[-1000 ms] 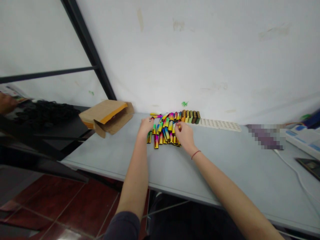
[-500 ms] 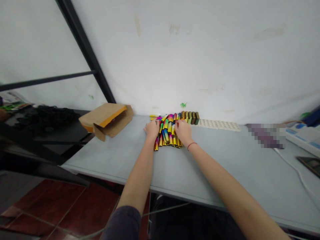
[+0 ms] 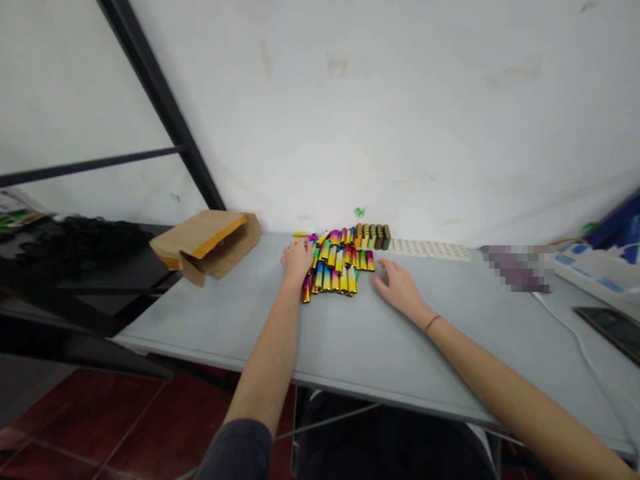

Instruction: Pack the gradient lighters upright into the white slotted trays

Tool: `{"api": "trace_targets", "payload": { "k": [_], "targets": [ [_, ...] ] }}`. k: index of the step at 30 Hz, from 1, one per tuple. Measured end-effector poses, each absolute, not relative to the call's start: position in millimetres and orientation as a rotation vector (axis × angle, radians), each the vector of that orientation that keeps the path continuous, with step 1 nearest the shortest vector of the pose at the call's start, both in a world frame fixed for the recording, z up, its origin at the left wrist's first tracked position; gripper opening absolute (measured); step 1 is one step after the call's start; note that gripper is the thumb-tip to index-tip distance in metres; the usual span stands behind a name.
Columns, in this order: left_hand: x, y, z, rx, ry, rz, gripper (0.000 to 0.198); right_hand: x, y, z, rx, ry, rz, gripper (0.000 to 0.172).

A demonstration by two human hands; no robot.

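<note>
A tight cluster of slim lighters (image 3: 338, 268) with a rainbow metallic finish lies against the far edge of the bench (image 3: 415, 367), about midway along it. Most lie side by side, and a neater row with darker tops (image 3: 373, 236) sits at the back right of the cluster. Each lighter looks light and stiff, and the glossy shells are likely slippery. A pinch across the narrow sides of one body, at the loose near ends, would probably hold better than a grab at the cluster, where neighbours could slide along with it.

The left hand (image 3: 297, 260) is curled against the cluster's left side with its fingers bent downward; whether it pinches a lighter cannot be told. The right hand (image 3: 399, 288) lies open, its fingers spread on the grey top just right of the cluster, apart from it and holding nothing.

A wide stretch of grey top runs between the cluster and the front edge. A white perforated strip (image 3: 430, 249) lies along the far edge to the right, and an opened cardboard box (image 3: 206, 243) sits at the far left corner. Toward the right end are a blurred object (image 3: 517, 269), a white cable (image 3: 583, 343) and a dark phone (image 3: 609, 330).
</note>
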State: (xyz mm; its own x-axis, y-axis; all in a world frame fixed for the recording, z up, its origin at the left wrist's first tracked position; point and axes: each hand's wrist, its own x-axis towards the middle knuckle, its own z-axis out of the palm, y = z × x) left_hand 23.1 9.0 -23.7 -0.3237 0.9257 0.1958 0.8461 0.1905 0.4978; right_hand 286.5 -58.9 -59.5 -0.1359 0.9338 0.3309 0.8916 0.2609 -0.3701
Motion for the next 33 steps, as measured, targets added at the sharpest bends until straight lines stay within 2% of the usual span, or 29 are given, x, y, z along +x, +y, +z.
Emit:
{"api": "trace_targets", "payload": {
  "k": [4,8,11,13,18,25,33],
  "targets": [
    [42.3,1.0,-10.9,1.876,2.166,1.028,0.036,331.9,-67.4,-68.2,-1.692,-2.18,0.046,0.051],
    [87.3,-17.3,-7.4,2.141,1.509,1.229,0.029,351.1,-67.9,-60.9,-1.933,-2.193,0.129,0.059],
    [130.8,-42.0,-23.5,2.243,1.002,1.03,0.023,363.2,-70.2,-52.2,-2.099,-2.177,0.191,0.063],
    [154.4,-59.6,-40.5,2.377,0.851,0.78,0.03,374.1,-73.0,-48.5,-2.193,-2.139,0.207,0.065],
    [174.7,-80.0,-69.2,2.618,0.843,0.41,0.056,391.0,-75.7,-49.2,-2.251,-2.09,0.286,0.068],
    [167.7,-74.1,-64.0,2.623,0.884,0.277,0.063,383.7,-74.9,-48.3,-2.26,-2.089,0.256,0.067],
    [167.6,-76.3,-65.1,2.639,0.956,0.282,0.061,382.9,-75.9,-46.4,-2.253,-2.088,0.279,0.067]
  ]
}}
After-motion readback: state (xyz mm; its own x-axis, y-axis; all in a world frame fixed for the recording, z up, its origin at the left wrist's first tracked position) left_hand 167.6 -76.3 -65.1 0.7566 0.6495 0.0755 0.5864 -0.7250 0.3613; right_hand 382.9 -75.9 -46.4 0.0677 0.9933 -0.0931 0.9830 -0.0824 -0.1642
